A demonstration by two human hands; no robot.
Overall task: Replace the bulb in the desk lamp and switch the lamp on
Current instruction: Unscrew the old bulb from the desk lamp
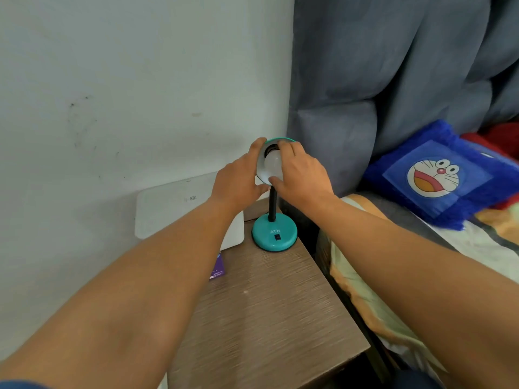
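A small teal desk lamp stands at the far end of a wooden bedside table [269, 304], with a round teal base [274, 234] carrying a black switch [277, 237] and a black neck [272, 203]. Its shade [280, 140] faces me with a white bulb [273, 164] inside it. My left hand [238, 181] holds the shade's left rim. My right hand [302, 175] wraps the bulb from the right, thumb under it and fingers over its top. The bulb is unlit.
A white flat box [174, 209] leans on the wall left of the lamp. A purple card [217, 269] lies beside my left forearm. To the right is a bed [421, 262] with a blue cartoon pillow [441, 175] and a grey padded headboard [379, 80].
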